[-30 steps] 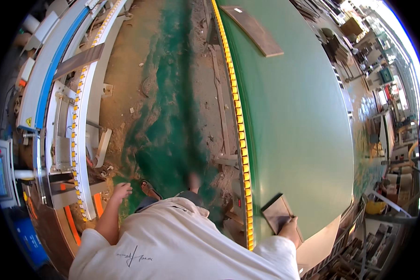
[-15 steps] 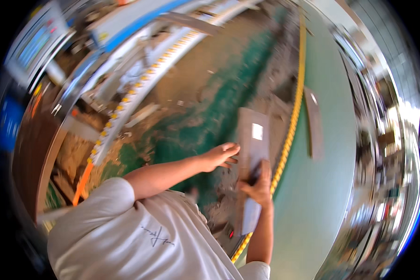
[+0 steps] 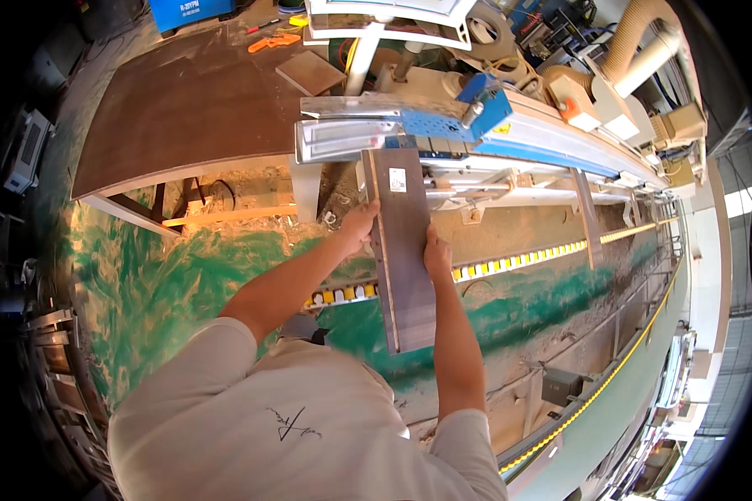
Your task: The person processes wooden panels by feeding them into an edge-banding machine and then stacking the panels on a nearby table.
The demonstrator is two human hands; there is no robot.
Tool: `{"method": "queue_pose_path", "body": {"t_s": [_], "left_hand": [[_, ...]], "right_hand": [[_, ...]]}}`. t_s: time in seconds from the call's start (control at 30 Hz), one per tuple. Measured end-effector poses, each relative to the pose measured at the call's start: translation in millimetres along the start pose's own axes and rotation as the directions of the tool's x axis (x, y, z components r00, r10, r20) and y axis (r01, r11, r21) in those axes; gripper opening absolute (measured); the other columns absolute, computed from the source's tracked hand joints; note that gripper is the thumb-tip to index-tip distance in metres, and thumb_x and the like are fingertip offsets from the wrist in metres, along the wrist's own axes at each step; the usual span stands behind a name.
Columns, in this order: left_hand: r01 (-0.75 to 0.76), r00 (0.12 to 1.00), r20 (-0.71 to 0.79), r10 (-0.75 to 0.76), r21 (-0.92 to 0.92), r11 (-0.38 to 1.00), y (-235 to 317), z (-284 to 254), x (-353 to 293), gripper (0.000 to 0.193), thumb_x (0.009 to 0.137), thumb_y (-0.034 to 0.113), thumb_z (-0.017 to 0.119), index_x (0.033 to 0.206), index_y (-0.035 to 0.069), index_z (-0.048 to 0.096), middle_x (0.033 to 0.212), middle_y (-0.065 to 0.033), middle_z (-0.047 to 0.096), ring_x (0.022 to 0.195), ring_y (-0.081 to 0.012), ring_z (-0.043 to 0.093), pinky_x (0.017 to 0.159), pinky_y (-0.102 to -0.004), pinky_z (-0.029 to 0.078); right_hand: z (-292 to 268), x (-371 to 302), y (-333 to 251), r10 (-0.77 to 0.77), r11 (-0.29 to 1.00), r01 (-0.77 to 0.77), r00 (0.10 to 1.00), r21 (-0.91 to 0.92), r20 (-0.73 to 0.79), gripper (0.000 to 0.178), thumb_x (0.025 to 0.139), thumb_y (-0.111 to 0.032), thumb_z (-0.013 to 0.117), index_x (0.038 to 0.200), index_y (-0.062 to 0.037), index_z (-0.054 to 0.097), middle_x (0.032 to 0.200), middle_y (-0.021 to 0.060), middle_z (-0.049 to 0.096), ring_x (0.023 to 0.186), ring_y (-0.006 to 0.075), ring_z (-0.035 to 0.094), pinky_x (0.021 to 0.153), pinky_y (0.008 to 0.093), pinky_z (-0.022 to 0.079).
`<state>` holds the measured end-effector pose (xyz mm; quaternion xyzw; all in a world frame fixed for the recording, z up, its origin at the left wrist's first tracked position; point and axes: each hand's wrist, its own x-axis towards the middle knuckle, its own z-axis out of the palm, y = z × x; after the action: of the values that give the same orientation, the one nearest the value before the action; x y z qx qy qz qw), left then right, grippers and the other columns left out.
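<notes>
A long dark brown board (image 3: 408,267) with a pale raw edge and a white label (image 3: 398,180) is held out in front of me between both hands. My left hand (image 3: 361,225) is closed on its left edge. My right hand (image 3: 437,253) grips the right edge, slightly nearer to me. The board's far end is at the near end of a long blue and white machine (image 3: 443,125); whether it rests on the machine or only overlaps it, I cannot tell. Its near end hangs over the green floor.
A brown table (image 3: 200,108) stands left of the machine, with a small board (image 3: 311,73) and an orange tool (image 3: 273,42) on it. A yellow-and-white roller strip (image 3: 510,265) runs along the machine. Another board (image 3: 587,219) juts from it. A green conveyor belt (image 3: 551,463) lies right.
My view has swung from the green conveyor to the machine and brown table. The board has come along, away from the belt. My left hand, free before, now grips it too.
</notes>
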<state>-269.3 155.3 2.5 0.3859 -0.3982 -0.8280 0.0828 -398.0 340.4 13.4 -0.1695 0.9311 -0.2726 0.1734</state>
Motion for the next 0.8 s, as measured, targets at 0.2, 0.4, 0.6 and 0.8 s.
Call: {"method": "queue_pose_path", "body": {"t_s": [0.2, 0.4, 0.6, 0.8], "left_hand": [[-0.01, 0.986, -0.166, 0.011, 0.006, 1.0, 41.4, -27.1, 120.5, 0.045, 0.101, 0.043, 0.056, 0.099, -0.002, 0.064, 0.083, -0.0094, 0.065, 0.063, -0.022, 0.064, 0.049, -0.0394, 0.052], [0.0, 0.945, -0.327, 0.001, 0.001, 1.0, 70.6, 26.8, 140.8, 0.046, 0.099, 0.038, 0.061, 0.101, -0.008, 0.066, 0.084, -0.0127, 0.066, 0.068, -0.023, 0.066, 0.051, -0.04, 0.052], [-0.086, 0.904, -0.408, 0.131, 0.127, 0.988, 48.1, 60.4, 180.6, 0.048, 0.099, 0.038, 0.061, 0.108, -0.009, 0.068, 0.09, -0.0127, 0.068, 0.076, -0.0207, 0.065, 0.065, -0.0405, 0.055], [-0.07, 0.915, -0.392, 0.09, 0.064, 0.995, 41.9, 147.0, 204.5, 0.044, 0.1, 0.035, 0.059, 0.111, -0.007, 0.065, 0.092, -0.0097, 0.068, 0.076, -0.021, 0.065, 0.066, -0.0398, 0.054]], "right_hand": [[27.3, 102.8, -52.5, -0.013, 0.998, 0.018, 0.996, -0.054, 0.091, 0.082, 0.101, -0.063, 0.029, 0.113, 0.0088, 0.067, 0.116, 0.0349, 0.062, 0.115, 0.0491, 0.057, 0.097, 0.0522, 0.044], [18.1, 147.7, -44.4, -0.015, 1.0, 0.015, 0.997, 0.009, 0.074, 0.082, 0.103, -0.059, 0.023, 0.104, 0.0081, 0.07, 0.106, 0.0342, 0.065, 0.108, 0.0507, 0.059, 0.094, 0.054, 0.046], [-3.6, 187.4, -15.6, -0.055, 0.998, 0.058, 0.997, -0.036, 0.059, 0.078, 0.104, -0.056, 0.025, 0.094, 0.0064, 0.071, 0.1, 0.033, 0.066, 0.099, 0.0502, 0.063, 0.088, 0.0563, 0.048], [-51.4, 235.9, 36.7, -0.043, 0.998, 0.045, 0.999, -0.051, 0.032, 0.074, 0.104, -0.054, 0.028, 0.087, 0.0043, 0.07, 0.095, 0.0319, 0.067, 0.094, 0.0498, 0.064, 0.083, 0.0573, 0.049]]}}
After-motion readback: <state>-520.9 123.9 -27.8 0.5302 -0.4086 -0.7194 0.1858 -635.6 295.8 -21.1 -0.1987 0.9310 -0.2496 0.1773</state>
